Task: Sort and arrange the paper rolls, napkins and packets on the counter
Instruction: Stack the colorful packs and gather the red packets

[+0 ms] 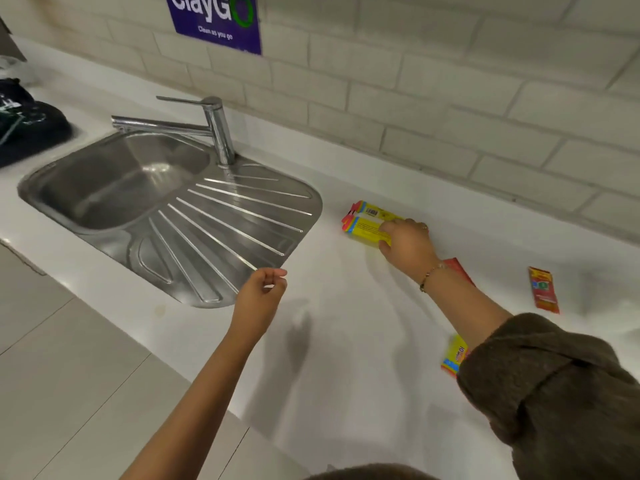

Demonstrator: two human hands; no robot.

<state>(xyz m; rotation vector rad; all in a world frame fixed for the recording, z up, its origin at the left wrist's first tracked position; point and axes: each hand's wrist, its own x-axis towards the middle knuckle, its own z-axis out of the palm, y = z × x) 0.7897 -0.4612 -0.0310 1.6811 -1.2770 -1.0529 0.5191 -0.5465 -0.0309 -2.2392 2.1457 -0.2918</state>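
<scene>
Two yellow packets (367, 223) with red ends lie side by side on the white counter (339, 341), to the right of the sink. My right hand (407, 245) rests on their right end, fingers closed over the nearer packet. My left hand (261, 294) hovers above the counter beside the drainboard corner, fingers loosely curled and holding nothing. A red sachet (543, 289) lies farther right. A second red packet (457, 268) is mostly hidden under my right forearm. Another yellow packet (453, 355) peeks out from under my sleeve.
A steel sink (114, 181) with a ribbed drainboard (221, 237) and a tap (214, 129) fills the left of the counter. A dark cloth bag (24, 123) sits at the far left. A brick-tiled wall (415, 98) with a purple sign (218, 19) runs behind.
</scene>
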